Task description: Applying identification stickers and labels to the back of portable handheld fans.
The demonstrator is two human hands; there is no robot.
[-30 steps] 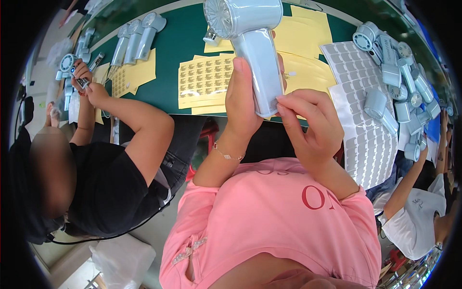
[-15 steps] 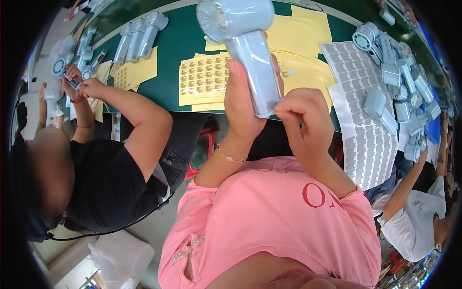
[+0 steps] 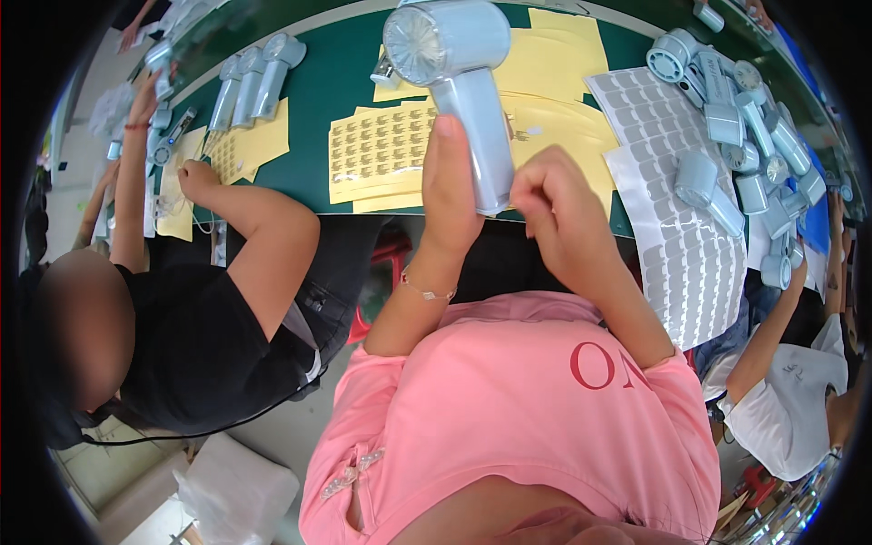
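Note:
A light blue handheld fan (image 3: 477,118) with a round, film-covered head stands upright in front of me, above the table's near edge. My left hand (image 3: 447,186) is wrapped round its handle, thumb along the front. Beside the lower end of the handle is my right hand (image 3: 565,204), its fingers curled in a pinch. Whatever those fingertips hold, if anything, is too small to make out. Behind the fan lie yellow sheets of small printed stickers (image 3: 377,150).
The green table (image 3: 309,173) carries a grey sticker sheet (image 3: 668,209) at the right, beside a pile of similar fans (image 3: 727,123). Three fans (image 3: 272,77) lie at the left. A co-worker in black (image 3: 209,345) sits left; another in white (image 3: 781,391) sits right.
My right fingertips have come up slightly from the handle's bottom corner to its side. The co-worker at left has stretched one arm to the far side, the hands now apart.

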